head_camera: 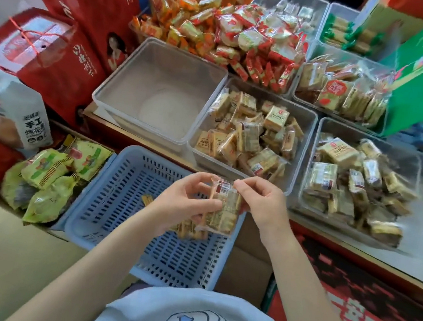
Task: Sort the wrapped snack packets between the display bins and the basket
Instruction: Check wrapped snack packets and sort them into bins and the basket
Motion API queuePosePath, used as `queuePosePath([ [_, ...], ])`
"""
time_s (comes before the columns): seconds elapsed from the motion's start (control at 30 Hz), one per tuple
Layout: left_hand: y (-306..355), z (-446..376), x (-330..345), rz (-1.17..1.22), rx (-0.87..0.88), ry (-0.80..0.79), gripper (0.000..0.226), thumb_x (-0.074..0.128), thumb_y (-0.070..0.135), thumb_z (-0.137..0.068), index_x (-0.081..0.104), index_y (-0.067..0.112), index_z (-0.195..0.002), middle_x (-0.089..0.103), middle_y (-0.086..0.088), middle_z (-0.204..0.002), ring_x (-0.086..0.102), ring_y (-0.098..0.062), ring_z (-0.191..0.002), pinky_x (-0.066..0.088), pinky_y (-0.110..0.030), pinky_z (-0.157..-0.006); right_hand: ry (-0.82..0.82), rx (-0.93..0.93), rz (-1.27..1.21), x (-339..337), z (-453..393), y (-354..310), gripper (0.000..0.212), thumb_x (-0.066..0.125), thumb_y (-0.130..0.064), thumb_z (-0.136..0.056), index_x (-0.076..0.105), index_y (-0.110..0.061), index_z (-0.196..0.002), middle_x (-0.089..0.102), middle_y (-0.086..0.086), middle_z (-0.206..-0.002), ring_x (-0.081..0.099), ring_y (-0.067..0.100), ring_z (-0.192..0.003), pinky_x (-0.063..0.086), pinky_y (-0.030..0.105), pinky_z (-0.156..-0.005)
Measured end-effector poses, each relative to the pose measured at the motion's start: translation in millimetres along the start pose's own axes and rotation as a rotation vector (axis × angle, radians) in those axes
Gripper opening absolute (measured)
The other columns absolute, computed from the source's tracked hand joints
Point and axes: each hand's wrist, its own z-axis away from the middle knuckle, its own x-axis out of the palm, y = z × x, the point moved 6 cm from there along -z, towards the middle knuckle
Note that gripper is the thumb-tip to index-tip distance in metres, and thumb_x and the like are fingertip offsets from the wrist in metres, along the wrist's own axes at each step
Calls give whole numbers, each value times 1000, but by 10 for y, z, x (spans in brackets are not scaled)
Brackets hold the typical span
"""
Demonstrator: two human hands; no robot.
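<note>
Holding one clear-wrapped snack packet (223, 209) over the blue slotted basket (130, 203), the person grips it with both hands: the left hand (184, 202) curls round its lower side, and the right hand (261, 203) pinches its top edge. Inside the basket, a few tan packets (185, 230) lie beneath the hands, so little has been moved there, judging by the bare slats. Just beyond the basket, one clear bin (160, 92) stands without packets, while the bin of tan packets (251, 130) beside it and the further bin (356, 188) to its right remain well filled. Most sorting looks undone.
</note>
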Motion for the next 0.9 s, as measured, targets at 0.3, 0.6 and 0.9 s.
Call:
queuePosePath([
  [0.3, -95, -180, 50, 278, -115, 337, 29, 72, 19, -94, 59, 15, -120, 76, -18, -91, 68, -27, -71, 49, -30, -55, -129, -33, 8, -214, 195, 170, 15, 76, -14, -91, 69, -17, -103, 71, 18, -93, 72, 28, -83, 62, 38, -73],
  [0.6, 157, -270, 329, -215, -64, 191, 30, 52, 54, -101, 73, 35, -110, 69, 15, -118, 60, -9, -116, 51, -35, -96, 34, -70, 21, -553, 145, 110, 12, 64, -19, -100, 67, -11, -91, 65, 0, -79, 60, 8, -71, 55, 35, -74],
  [0.9, 339, -327, 548, -182, 133, 150, 24, 81, 34, -79, 77, 26, -101, 80, -1, -93, 75, -18, -92, 60, -34, -82, 99, -86, -67, -692, 32, 39, 15, 67, -11, -97, 65, -3, -85, 69, 15, -76, 65, 16, -64, 54, 25, -60],
])
